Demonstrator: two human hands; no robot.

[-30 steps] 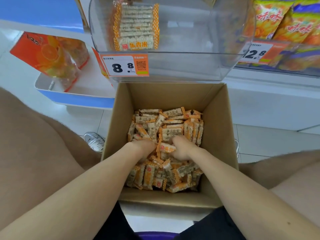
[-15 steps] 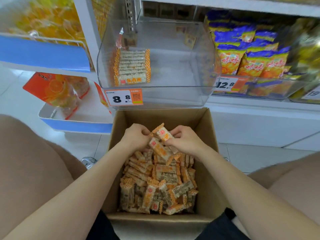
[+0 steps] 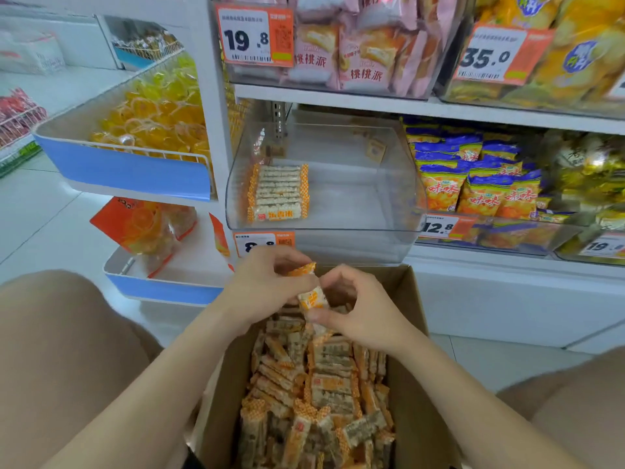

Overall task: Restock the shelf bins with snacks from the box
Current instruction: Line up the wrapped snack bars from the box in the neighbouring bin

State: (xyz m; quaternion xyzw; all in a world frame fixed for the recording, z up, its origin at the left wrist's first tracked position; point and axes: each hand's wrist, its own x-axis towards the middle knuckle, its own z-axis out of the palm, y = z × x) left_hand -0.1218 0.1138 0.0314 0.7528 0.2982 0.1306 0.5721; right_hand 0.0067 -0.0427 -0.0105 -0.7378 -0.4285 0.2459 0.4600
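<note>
Orange-and-white wrapped snack bars (image 3: 313, 297): a small clutch pinched between both hands above the far end of the cardboard box (image 3: 402, 286).

- Left hand (image 3: 267, 286): fingers curled on an orange-ended wrapper.
- Right hand (image 3: 358, 309): thumb and fingertips closed on the same clutch.
- Change: a second ago both hands were sunk in the loose pile. Now they are lifted to just under the clear bin (image 3: 389, 184).
- Reading: pick done, loading likely next.
- Bin holds one neat row of bars (image 3: 278, 192) at its left. The box is heavily stocked, so the task looks early.

Writing:
- Bin's price tag (image 3: 262, 243) shows "8", part hidden by the left hand.
- "19.8" tag (image 3: 253, 37) sits beside pink packs (image 3: 365, 59) marked 桃桃派.
- "35.0" tag (image 3: 487, 55) at upper right.
- "12.8" tag (image 3: 439, 227) sits below blue-orange bags (image 3: 480, 194) marked 味味.
</note>
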